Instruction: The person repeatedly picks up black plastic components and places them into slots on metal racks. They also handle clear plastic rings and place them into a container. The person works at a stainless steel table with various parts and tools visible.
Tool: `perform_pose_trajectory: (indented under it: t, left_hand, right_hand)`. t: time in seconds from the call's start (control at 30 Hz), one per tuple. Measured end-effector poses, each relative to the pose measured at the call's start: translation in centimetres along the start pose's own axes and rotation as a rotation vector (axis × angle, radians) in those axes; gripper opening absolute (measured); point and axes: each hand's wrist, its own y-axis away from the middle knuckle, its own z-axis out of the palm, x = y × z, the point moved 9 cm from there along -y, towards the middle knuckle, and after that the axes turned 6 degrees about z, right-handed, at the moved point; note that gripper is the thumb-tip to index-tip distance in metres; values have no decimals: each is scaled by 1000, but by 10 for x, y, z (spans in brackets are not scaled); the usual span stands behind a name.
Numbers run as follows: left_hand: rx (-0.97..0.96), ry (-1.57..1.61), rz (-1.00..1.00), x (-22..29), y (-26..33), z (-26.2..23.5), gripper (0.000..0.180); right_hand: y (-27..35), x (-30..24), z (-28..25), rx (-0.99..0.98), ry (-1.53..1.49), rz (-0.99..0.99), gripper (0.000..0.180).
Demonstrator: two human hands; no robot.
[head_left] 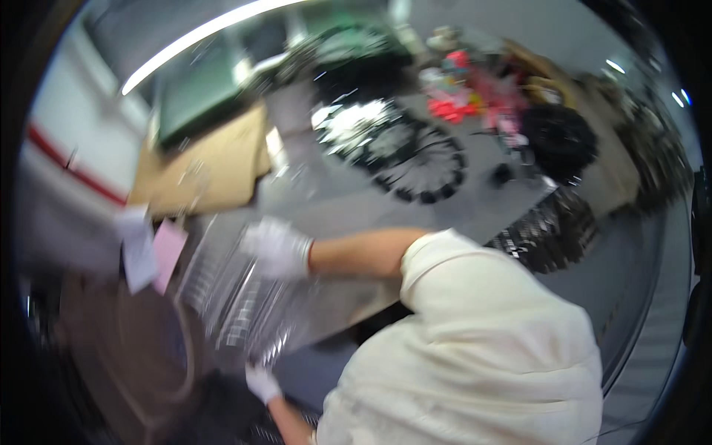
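Observation:
Long clear plastic pieces with ribbed, shiny surfaces (pixel 241 315) lie side by side at the left end of the grey table. My right hand (pixel 278 248), in a white glove, reaches across to their far end and touches them; its fingers are smeared by motion. Lower down, my left hand (pixel 263 382), also gloved in white, is closed at the near end of the same plastic pieces. Blur hides the exact shape of the plastic and how many pieces there are.
Flat brown cardboard (pixel 200 167) lies beyond the plastic. White and pink papers (pixel 169 252) hang at the left, near a brown fabric shape (pixel 126 348). Black bundles (pixel 423 163) fan out on the table (pixel 334 215), with red and pink items (pixel 452 107) farther back.

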Motion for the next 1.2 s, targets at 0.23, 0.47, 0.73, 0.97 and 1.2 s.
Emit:
perform_pose_trajectory:
  t: [0.23, 0.47, 0.73, 0.97, 1.2]
  left_hand:
    - [85, -661, 118, 27, -9, -27, 51]
    - [113, -604, 257, 36, -6, -14, 54]
    - [118, -559, 123, 40, 17, -24, 41]
    - [263, 48, -45, 30, 19, -10, 15]
    - [70, 1436, -480, 73, 75, 95, 46]
  right_hand:
    - [42, 47, -15, -73, -192, 536, 42]
    - [34, 79, 109, -882, 85, 230, 30]
    - [50, 47, 21, -446, -65, 438, 26]
    - [83, 83, 54, -666, -3, 314, 31]
    - [102, 5, -11, -588, -361, 389, 29]
